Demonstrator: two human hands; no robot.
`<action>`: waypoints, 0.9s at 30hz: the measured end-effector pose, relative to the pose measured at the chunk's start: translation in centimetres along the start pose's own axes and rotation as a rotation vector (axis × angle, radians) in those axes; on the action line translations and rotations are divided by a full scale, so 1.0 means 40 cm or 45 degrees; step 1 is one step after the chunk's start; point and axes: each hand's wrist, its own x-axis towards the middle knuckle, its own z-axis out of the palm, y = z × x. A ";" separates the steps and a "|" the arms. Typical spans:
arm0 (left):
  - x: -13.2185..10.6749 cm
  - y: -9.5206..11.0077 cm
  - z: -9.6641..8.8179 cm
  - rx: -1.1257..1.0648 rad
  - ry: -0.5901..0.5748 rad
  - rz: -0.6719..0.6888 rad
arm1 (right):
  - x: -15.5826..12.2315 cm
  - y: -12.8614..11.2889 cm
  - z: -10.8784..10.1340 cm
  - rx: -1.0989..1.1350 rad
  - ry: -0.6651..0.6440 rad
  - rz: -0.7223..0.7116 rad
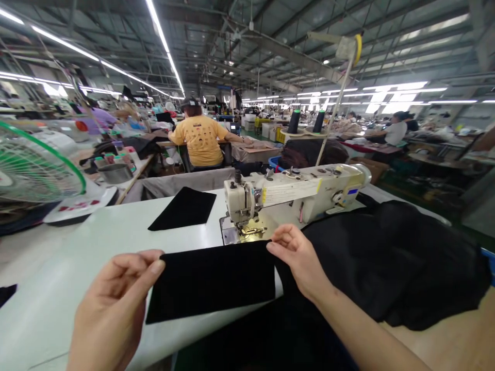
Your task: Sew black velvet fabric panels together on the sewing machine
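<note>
A black fabric piece (216,281), roughly rectangular, is stretched between my hands at the front edge of the pale table. My left hand (116,299) pinches its upper left corner between thumb and fingers. At the upper right corner, my right hand (296,257) pinches the same fabric. Just beyond the fabric's top edge stands a white sewing machine (286,193), its needle area lit. Another black fabric piece (183,208) lies flat on the table, left of the machine head. To the right of my right hand is a large heap of black cloth (390,263).
The pale tabletop (96,247) extends left toward a green-rimmed fan (38,165). A metal pot (115,173) stands on a neighbouring table. Ahead, a person in a yellow shirt (201,139) sits facing away. A thread stand pole (336,103) rises behind the machine.
</note>
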 end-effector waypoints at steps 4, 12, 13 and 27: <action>0.050 0.100 0.004 0.379 -0.056 0.482 | -0.057 -0.023 0.018 -0.183 -0.382 0.137; 0.273 -0.107 0.220 0.740 -1.051 0.199 | -0.128 0.155 -0.004 -0.793 -0.594 -0.065; 0.275 -0.161 0.236 0.735 -1.072 0.173 | -0.127 0.176 -0.017 -0.857 -0.627 -0.119; 0.244 -0.362 0.293 0.841 -0.879 0.180 | -0.098 0.213 -0.101 -1.635 -0.832 -1.006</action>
